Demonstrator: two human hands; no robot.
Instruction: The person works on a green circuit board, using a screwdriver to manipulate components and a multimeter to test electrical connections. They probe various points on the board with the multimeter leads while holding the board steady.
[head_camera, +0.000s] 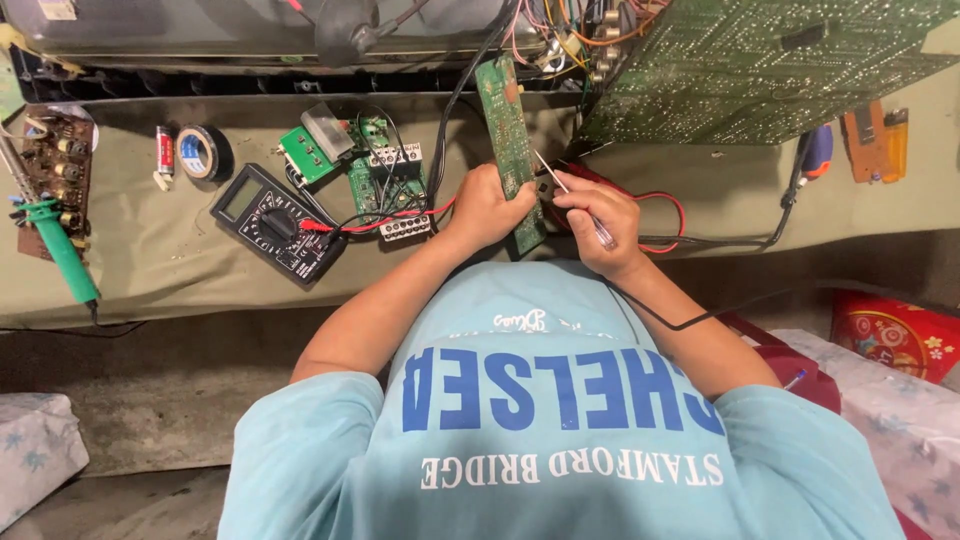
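Note:
My left hand (487, 208) grips a long narrow green circuit board (508, 120) near its lower end, holding it upright over the bench. My right hand (598, 218) pinches a thin pen-like probe (570, 196), whose metal tip touches the board's right edge. A black lead runs from this hand down past my right arm. Red and black wires trail between both hands and the black multimeter (277, 221) to the left.
A big green circuit board (760, 65) leans at the back right. Small green boards (365, 170), a roll of tape (203, 152), a green soldering iron (60, 250) and a brown board (55, 160) lie left. A screwdriver (815, 150) and orange lighters (878, 142) lie right.

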